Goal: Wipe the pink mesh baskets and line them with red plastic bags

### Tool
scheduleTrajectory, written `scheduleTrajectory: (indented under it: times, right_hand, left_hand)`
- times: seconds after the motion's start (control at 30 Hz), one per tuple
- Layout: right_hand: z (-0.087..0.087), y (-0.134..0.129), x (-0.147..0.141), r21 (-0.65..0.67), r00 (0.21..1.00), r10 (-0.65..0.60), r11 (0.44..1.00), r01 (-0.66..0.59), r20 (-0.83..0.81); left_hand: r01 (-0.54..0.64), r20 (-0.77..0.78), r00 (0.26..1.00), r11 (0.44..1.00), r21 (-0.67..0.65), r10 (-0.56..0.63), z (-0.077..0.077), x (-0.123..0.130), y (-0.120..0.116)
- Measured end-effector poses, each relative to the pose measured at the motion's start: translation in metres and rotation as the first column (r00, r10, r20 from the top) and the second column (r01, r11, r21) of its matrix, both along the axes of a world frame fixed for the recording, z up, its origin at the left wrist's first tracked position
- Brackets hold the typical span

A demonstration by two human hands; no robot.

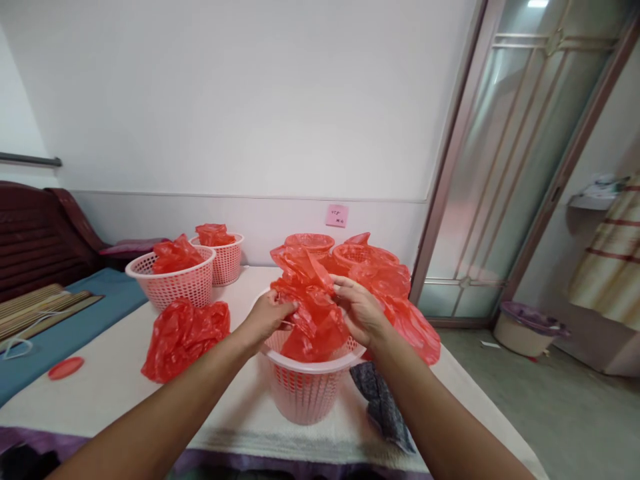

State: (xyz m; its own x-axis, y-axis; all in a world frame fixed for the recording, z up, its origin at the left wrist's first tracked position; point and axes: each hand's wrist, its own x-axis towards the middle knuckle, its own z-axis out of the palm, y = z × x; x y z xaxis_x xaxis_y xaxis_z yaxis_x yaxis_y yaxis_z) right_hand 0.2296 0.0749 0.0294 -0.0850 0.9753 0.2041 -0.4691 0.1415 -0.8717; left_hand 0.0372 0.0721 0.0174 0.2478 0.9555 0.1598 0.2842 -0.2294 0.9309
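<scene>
A pink perforated basket [305, 393] stands upright near the front of the white-covered surface. Red plastic bag [315, 327] fills its opening and rises in crumpled folds above the rim. My left hand [269, 315] pinches the bag at the left side, above the basket rim. On the right, my right hand [357, 307] has its fingers bent round the bag's folds, its palm turned inward. The bag partly hides the fingertips of both hands.
Two pink baskets [175, 290] with red bags stand at the back left, a red bag pile [187, 337] before them. Bag-covered baskets [365, 253] are behind on the right. A dark cloth [383, 403] lies beside the front basket; a red disc [66, 368] lies left.
</scene>
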Motion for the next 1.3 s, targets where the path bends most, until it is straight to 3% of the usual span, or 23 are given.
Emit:
scheduleTrajectory:
  times: [0.1, 0.23, 0.3, 0.4, 0.47, 0.53, 0.6, 0.67, 0.73, 0.8, 0.87, 0.93, 1.0, 1.1, 1.3]
  right_hand:
    - [-0.014, 0.013, 0.013, -0.015, 0.988, -0.120, 0.992, 0.122, 0.100]
    - [-0.029, 0.025, 0.046, 0.002, 0.921, -0.330, 0.942, 0.337, 0.207]
    - [-0.032, 0.025, 0.061, 0.039, 0.862, -0.448, 0.891, 0.453, 0.235]
    - [-0.032, 0.015, 0.072, 0.149, 0.728, -0.634, 0.772, 0.618, 0.260]
    - [-0.027, 0.002, 0.068, 0.249, 0.664, -0.694, 0.720, 0.648, 0.280]
    - [-0.021, -0.014, 0.058, 0.430, 0.613, -0.700, 0.712, 0.555, 0.366]
    - [-0.015, -0.026, 0.043, 0.624, 0.534, -0.690, 0.704, 0.339, 0.489]
    - [-0.012, -0.032, 0.030, 0.730, 0.430, -0.686, 0.679, 0.085, 0.588]
    - [-0.011, -0.030, 0.020, 0.727, 0.334, -0.666, 0.679, -0.098, 0.667]
    - [-0.013, -0.024, 0.016, 0.664, 0.188, -0.637, 0.716, -0.216, 0.748]
    - [-0.018, -0.019, 0.017, 0.592, 0.029, -0.605, 0.766, -0.249, 0.795]
    - [-0.023, -0.016, 0.020, 0.560, -0.071, -0.588, 0.795, -0.231, 0.806]
    - [-0.029, -0.017, 0.026, 0.573, -0.094, -0.598, 0.794, -0.204, 0.796]
    - [-0.042, -0.022, 0.035, 0.636, -0.057, -0.652, 0.753, -0.166, 0.756]
    - [-0.074, -0.030, 0.042, 0.732, 0.155, -0.723, 0.682, -0.004, 0.674]
  left_hand:
    - [-0.143, -0.167, 0.972, 0.980, 0.140, 0.166, -0.013, -0.022, 0.013]
    - [-0.127, -0.340, 0.913, 0.947, 0.295, 0.228, -0.027, -0.043, 0.012]
    - [-0.108, -0.369, 0.900, 0.941, 0.321, 0.230, -0.029, -0.043, 0.010]
    - [-0.137, -0.334, 0.908, 0.933, 0.331, 0.252, -0.028, -0.034, 0.007]
    - [-0.184, -0.273, 0.920, 0.926, 0.330, 0.280, -0.027, -0.026, 0.004]
    - [-0.218, -0.209, 0.933, 0.922, 0.319, 0.292, -0.027, -0.020, 0.000]
    - [-0.229, -0.155, 0.947, 0.928, 0.293, 0.283, -0.027, -0.016, -0.007]
    - [-0.230, -0.102, 0.959, 0.938, 0.258, 0.263, -0.028, -0.015, -0.013]
    - [-0.227, -0.047, 0.969, 0.950, 0.216, 0.242, -0.028, -0.015, -0.018]
    - [-0.218, 0.004, 0.975, 0.961, 0.169, 0.221, -0.028, -0.018, -0.022]
    - [-0.204, 0.049, 0.979, 0.971, 0.123, 0.199, -0.027, -0.024, -0.026]
    - [-0.190, 0.093, 0.979, 0.978, 0.081, 0.183, -0.025, -0.033, -0.028]
    - [-0.198, 0.126, 0.973, 0.979, 0.043, 0.191, -0.023, -0.043, -0.030]
    - [-0.224, 0.129, 0.966, 0.974, -0.017, 0.225, -0.022, -0.058, -0.030]
    - [-0.154, 0.059, 0.985, 0.983, -0.096, 0.160, -0.028, -0.073, -0.035]
